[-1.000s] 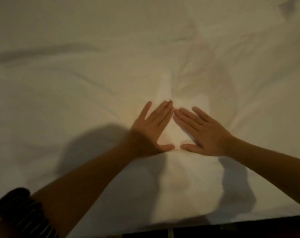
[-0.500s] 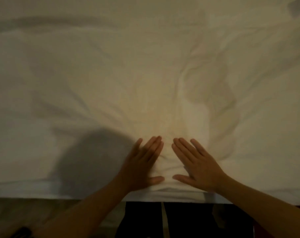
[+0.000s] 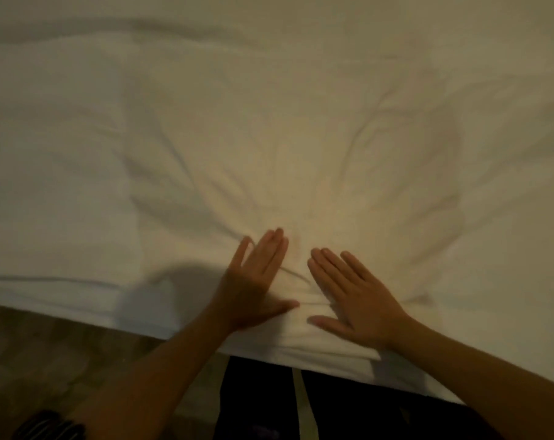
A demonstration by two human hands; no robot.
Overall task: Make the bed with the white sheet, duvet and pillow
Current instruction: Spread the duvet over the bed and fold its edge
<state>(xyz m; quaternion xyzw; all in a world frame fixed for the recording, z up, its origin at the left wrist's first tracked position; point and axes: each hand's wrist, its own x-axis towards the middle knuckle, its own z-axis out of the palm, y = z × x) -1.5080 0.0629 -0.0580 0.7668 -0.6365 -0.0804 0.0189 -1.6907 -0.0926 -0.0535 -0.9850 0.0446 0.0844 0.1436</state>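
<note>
1. Head view: the left hand's fingers (image 3: 271,249) are straight and close together, with the little finger set slightly apart. They lie flat on the white bedding (image 3: 269,122) and hold nothing.
2. The right hand's fingers (image 3: 329,269) are also straight and lightly spread, palm down on the same cloth, with nothing grasped.
3. Both thumbs point inward toward each other, with a narrow strip of bunched cloth between them.
4. The left hand (image 3: 253,287) and right hand (image 3: 358,303) lie side by side, near each other but apart, and the fingertips angle toward one another. The left hand is slightly blurred.
5. Both hands rest just inside the near edge of the bedding, where it folds over the side of the bed.
6. Creases fan out across the cloth from the spot between the hands, and small folds gather at the edge beneath the thumbs.
7. The bedding fills most of the view. I cannot tell whether this layer is the sheet or the duvet.
8. Below the edge are the floor (image 3: 47,344) at left, dark trousers (image 3: 364,414) with a pale stripe at centre, and a striped sleeve (image 3: 47,427) in the bottom left corner.
</note>
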